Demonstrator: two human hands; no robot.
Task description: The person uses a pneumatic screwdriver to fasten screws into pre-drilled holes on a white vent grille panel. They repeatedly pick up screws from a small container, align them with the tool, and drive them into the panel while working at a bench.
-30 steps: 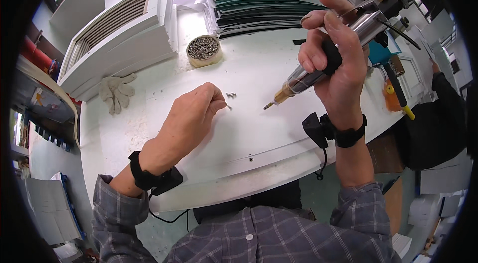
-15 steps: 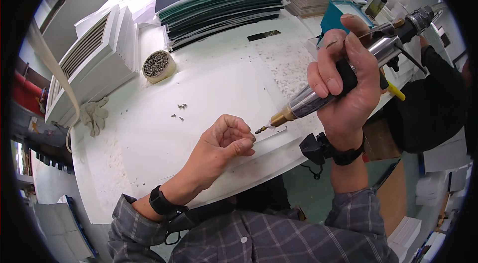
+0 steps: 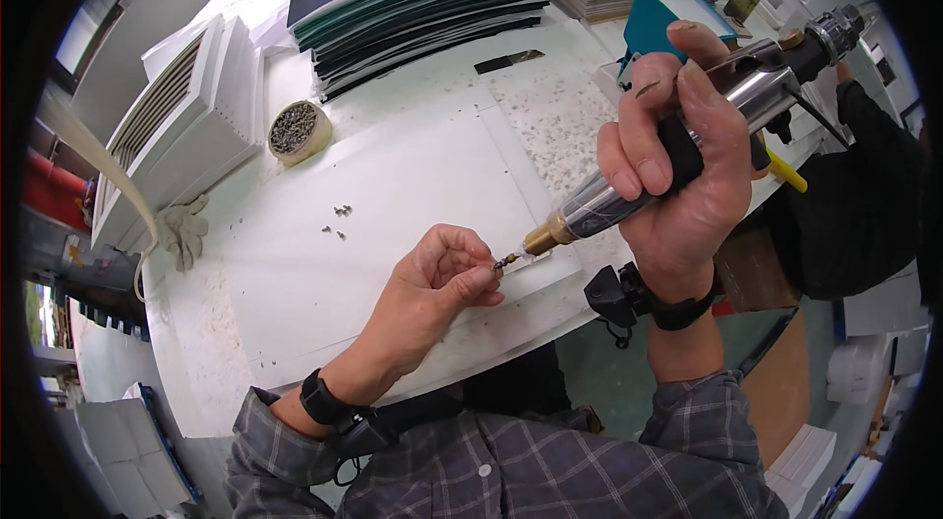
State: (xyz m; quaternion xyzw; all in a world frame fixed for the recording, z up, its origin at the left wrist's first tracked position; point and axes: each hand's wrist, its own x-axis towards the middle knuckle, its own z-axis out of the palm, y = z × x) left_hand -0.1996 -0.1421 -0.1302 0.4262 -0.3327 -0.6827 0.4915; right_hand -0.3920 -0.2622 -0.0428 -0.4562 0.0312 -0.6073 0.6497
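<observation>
My right hand (image 3: 693, 161) is wrapped round a silver and black power screwdriver (image 3: 601, 207) with a brass-coloured nose, tilted down to the left. The screwdriver's bit (image 3: 510, 259) reaches the fingertips of my left hand (image 3: 444, 273). Thumb and forefinger there are pinched on a small dark screw (image 3: 498, 266) at the tip of the bit, mostly hidden by the fingers. Both hands are above the near edge of a white panel (image 3: 393, 185) lying on the table. Several loose screws (image 3: 341, 212) lie on the panel, left of my left hand.
A round tub of screws (image 3: 300, 132) stands at the far left, beside white louvred panels (image 3: 162, 116). A glove (image 3: 182, 232) lies below them. Behind are a stack of dark sheets (image 3: 422, 8), a flat dark strip (image 3: 508, 61) and a teal box (image 3: 648, 23). A person in black (image 3: 864, 195) is at the right.
The screwdriver's bit has closed the small gap to my left fingertips and now meets the screw there. The whole view has shifted slightly.
</observation>
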